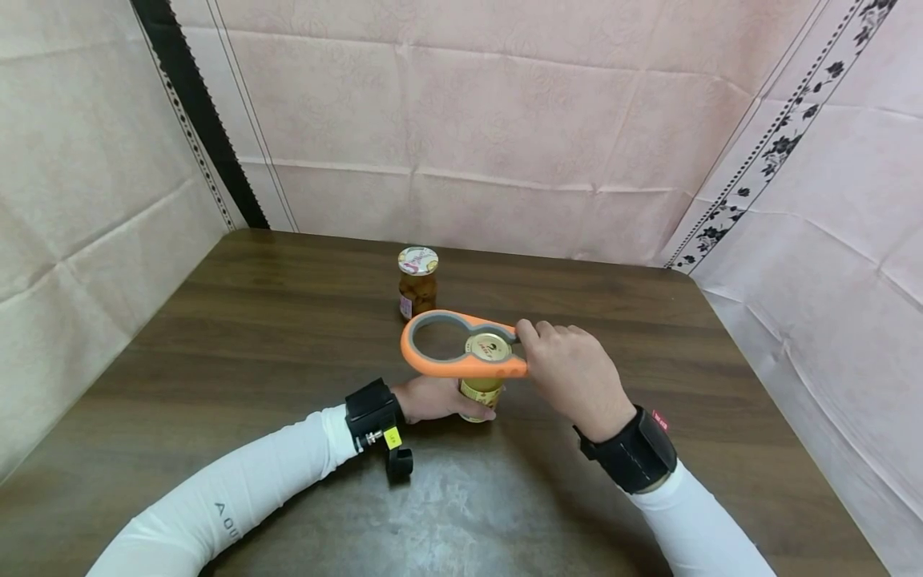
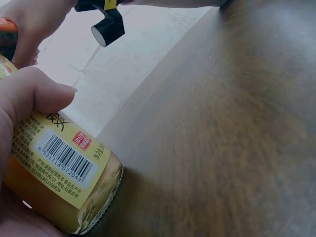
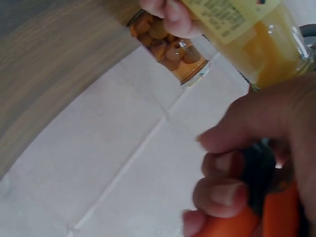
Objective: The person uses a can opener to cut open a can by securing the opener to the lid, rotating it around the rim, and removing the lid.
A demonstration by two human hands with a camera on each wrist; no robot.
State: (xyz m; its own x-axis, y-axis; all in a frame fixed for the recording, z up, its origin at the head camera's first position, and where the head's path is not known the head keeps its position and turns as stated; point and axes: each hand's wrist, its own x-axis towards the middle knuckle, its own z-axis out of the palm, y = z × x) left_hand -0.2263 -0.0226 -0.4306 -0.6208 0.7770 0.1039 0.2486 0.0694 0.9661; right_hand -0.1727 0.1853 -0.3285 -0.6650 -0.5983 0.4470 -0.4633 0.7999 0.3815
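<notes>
A glass jar with a yellow label [image 2: 66, 158] and a gold lid [image 1: 488, 346] stands on the table, gripped around its body by my left hand [image 1: 441, 398]. In the left wrist view the thumb lies across the label, above a barcode. My right hand [image 1: 573, 373] holds the handles of an orange and grey jar opener [image 1: 461, 367]. The opener lies level at the lid, which shows inside its smaller opening near the handles. Its larger loop reaches out to the left. Whether it bites on the lid, I cannot tell.
Behind the opener stands a second jar [image 1: 418, 284] with a patterned white lid and brown round pieces inside. The dark wooden table [image 1: 303, 304] ends at pale cloth walls [image 1: 497, 120] at the back and both sides.
</notes>
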